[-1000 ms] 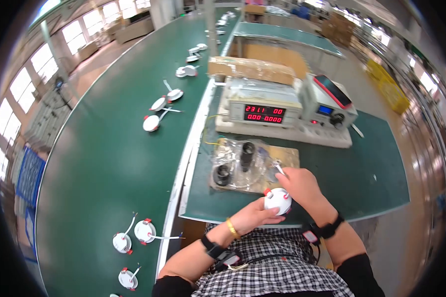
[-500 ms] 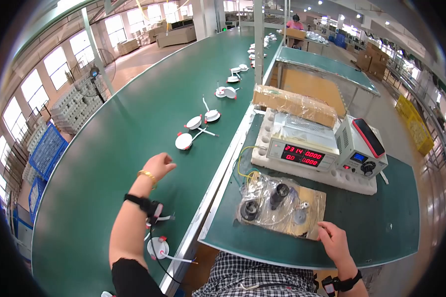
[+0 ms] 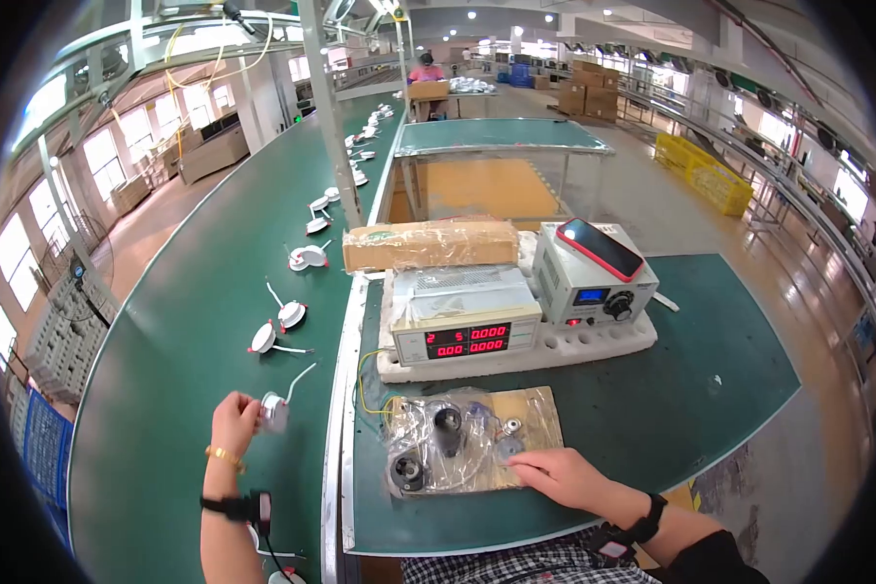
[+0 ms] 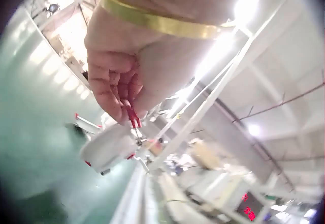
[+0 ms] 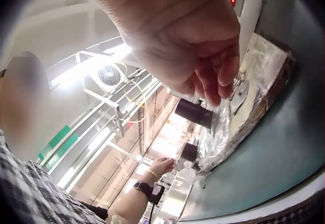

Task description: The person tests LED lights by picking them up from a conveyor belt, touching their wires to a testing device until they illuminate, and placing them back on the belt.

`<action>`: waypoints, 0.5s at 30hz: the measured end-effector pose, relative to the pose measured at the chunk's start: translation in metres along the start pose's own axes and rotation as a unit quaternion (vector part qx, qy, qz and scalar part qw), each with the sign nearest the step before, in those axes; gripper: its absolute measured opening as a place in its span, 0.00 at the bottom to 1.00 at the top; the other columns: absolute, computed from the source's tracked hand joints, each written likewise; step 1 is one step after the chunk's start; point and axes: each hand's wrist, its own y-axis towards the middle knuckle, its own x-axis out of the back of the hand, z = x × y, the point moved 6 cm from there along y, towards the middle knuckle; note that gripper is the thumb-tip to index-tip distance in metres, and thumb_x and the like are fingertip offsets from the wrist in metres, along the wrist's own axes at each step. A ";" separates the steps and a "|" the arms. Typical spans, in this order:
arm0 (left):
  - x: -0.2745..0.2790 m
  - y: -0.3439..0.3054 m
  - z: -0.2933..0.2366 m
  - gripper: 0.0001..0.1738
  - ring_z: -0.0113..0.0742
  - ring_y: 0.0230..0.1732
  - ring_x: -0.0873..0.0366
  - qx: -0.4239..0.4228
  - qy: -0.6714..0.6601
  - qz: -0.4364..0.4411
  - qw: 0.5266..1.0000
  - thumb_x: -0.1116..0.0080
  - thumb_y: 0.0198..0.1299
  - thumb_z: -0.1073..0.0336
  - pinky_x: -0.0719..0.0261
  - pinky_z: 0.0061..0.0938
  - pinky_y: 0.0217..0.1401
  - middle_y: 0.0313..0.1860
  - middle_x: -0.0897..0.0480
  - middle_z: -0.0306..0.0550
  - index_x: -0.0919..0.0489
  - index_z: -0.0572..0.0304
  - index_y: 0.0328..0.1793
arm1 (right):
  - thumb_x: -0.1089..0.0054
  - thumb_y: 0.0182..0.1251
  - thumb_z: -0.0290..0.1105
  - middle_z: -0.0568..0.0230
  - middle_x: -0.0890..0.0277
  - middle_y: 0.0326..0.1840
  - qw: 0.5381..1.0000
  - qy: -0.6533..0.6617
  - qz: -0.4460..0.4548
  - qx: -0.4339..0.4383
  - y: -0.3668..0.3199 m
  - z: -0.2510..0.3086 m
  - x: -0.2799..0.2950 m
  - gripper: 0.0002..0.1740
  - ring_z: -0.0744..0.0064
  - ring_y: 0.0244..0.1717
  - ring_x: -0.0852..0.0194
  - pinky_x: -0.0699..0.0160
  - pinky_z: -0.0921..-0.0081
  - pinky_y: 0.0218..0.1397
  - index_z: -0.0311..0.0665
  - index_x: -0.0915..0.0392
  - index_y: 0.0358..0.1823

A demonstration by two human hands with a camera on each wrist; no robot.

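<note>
Over the green belt, my left hand (image 3: 234, 433) pinches a white round downlight (image 3: 275, 415) at its edge. In the left wrist view, the thumb and fingers of that hand (image 4: 119, 76) are on a red spring clip (image 4: 133, 117), and the blurred white body (image 4: 108, 147) hangs below. Its white cable rises from the back in the head view. My right hand (image 3: 563, 477) holds nothing, its fingers loosely bent at the front right part of a plastic-wrapped wooden board (image 3: 540, 419). Two black sockets (image 3: 448, 430) and a small metal fitting (image 3: 512, 425) are on the board.
More downlights (image 3: 263, 338) with cables lie along the belt (image 3: 185, 321). Behind the board, a power meter (image 3: 467, 341) with red digits and a dial unit (image 3: 594, 282) stand on white foam (image 3: 594, 341). A red-edged phone (image 3: 601, 248) lies on top. A metal rail (image 3: 339, 428) separates belt and table.
Both hands held a downlight above the table edge at first. Then they parted, the left reaching empty over the belt. Now the left grips a downlight there; the right stays near the board.
</note>
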 end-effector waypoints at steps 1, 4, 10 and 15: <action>0.003 -0.033 -0.032 0.07 0.33 0.25 0.23 0.056 -0.137 0.043 0.988 0.43 0.60 0.68 0.22 0.26 0.30 0.23 0.21 0.46 0.24 0.66 0.34 | 0.48 0.69 0.36 0.52 0.20 0.42 0.999 0.027 0.008 0.034 0.006 0.011 -0.003 0.15 0.55 0.38 0.21 0.23 0.67 0.42 0.38 0.22 0.52; -0.008 -0.108 -0.093 0.05 0.25 0.26 0.24 0.054 -0.297 0.138 0.943 0.48 0.63 0.72 0.22 0.21 0.29 0.27 0.22 0.40 0.24 0.66 0.36 | 0.54 0.74 0.36 0.58 0.21 0.47 0.990 0.136 0.023 0.032 0.022 0.036 -0.014 0.18 0.70 0.42 0.22 0.24 0.76 0.39 0.37 0.27 0.60; -0.126 -0.211 -0.145 0.09 0.28 0.33 0.22 0.145 -0.502 0.385 0.761 0.48 0.68 0.67 0.22 0.21 0.40 0.35 0.21 0.42 0.25 0.66 0.47 | 0.57 0.76 0.35 0.61 0.21 0.46 0.947 0.314 -0.036 0.064 0.009 0.069 -0.012 0.19 0.82 0.37 0.26 0.26 0.86 0.36 0.30 0.29 0.60; -0.185 -0.253 -0.167 0.11 0.27 0.39 0.22 0.124 -0.466 0.507 0.714 0.48 0.68 0.64 0.22 0.21 0.45 0.39 0.20 0.41 0.25 0.65 0.48 | 0.52 0.73 0.33 0.70 0.23 0.28 0.969 0.238 -0.059 0.022 -0.021 0.059 0.001 0.14 0.86 0.24 0.30 0.30 0.84 0.27 0.31 0.22 0.47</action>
